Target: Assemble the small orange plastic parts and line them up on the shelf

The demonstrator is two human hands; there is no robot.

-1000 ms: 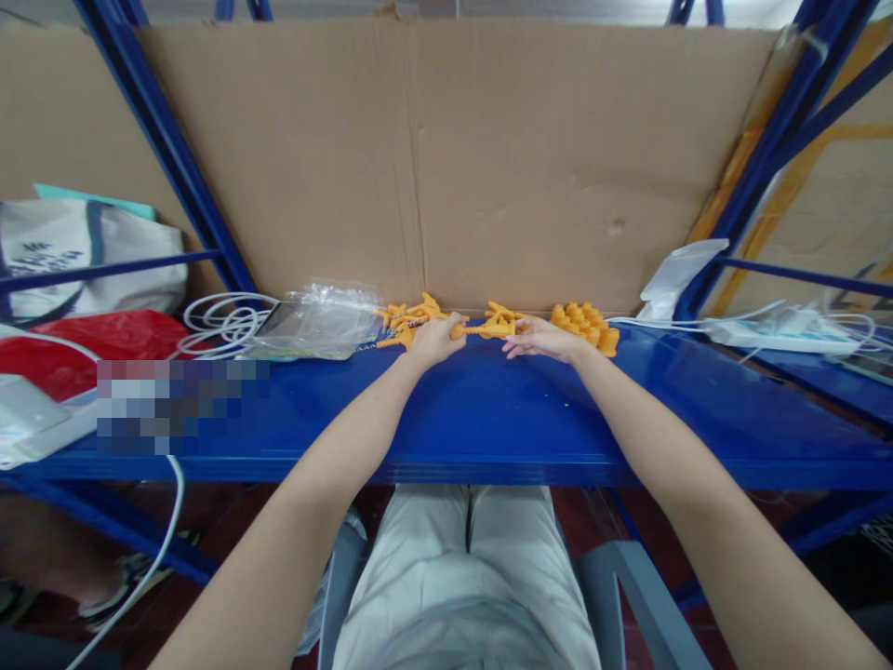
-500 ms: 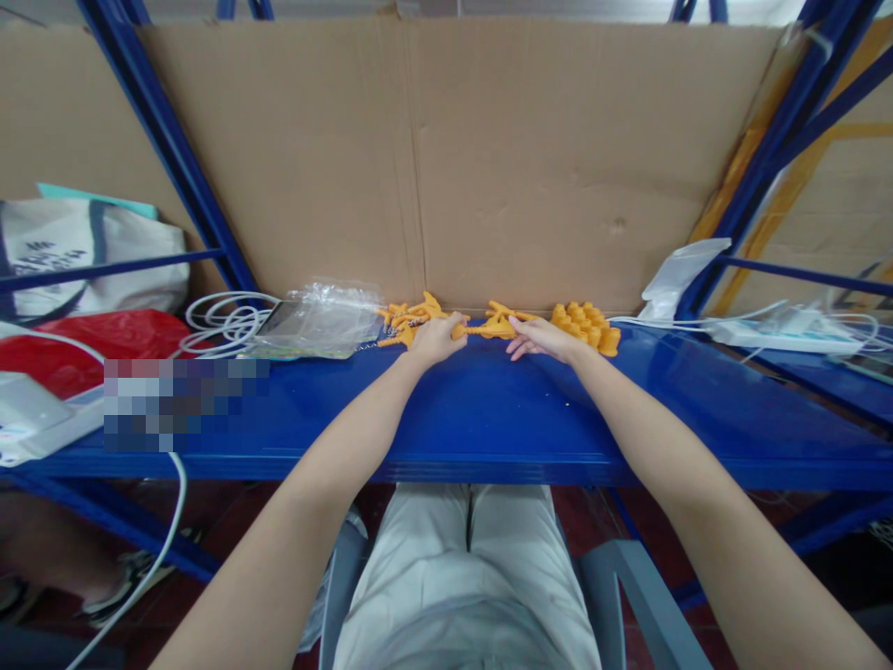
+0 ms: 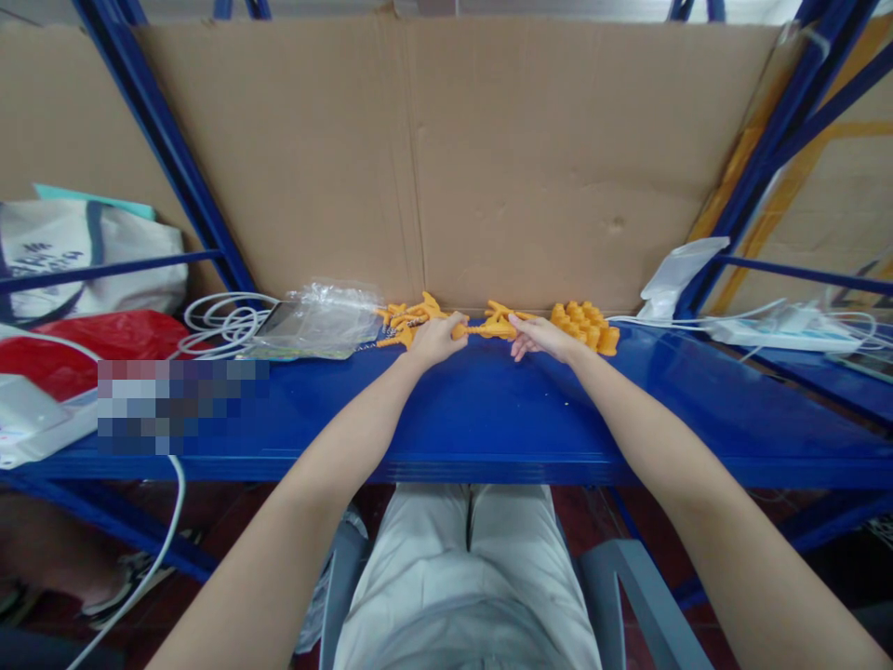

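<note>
My left hand [image 3: 433, 342] is closed on the left end of an orange plastic piece with a ridged stem [image 3: 475, 330]; a rounded orange knob shows at its fingertips. The piece's wider, branching part [image 3: 497, 324] reaches toward my right hand [image 3: 542, 337], whose thumb and index finger close on its right end while the other fingers curl loosely below. Several similar orange pieces [image 3: 399, 326] with ball chains lie behind and left of my left hand. Just right of my right hand stands a cluster of orange knobbed parts [image 3: 583, 326]. Fine details are too small to make out.
Clear plastic bags [image 3: 325, 321] and a coiled white cable [image 3: 227, 321] lie to the left on the blue shelf [image 3: 481, 419]. A cardboard sheet [image 3: 530, 167] rises behind. A white power strip [image 3: 785, 333] sits at right. Blue uprights frame both sides.
The fingers of my right hand have curled in slightly beside the orange piece. My left hand keeps its place.
</note>
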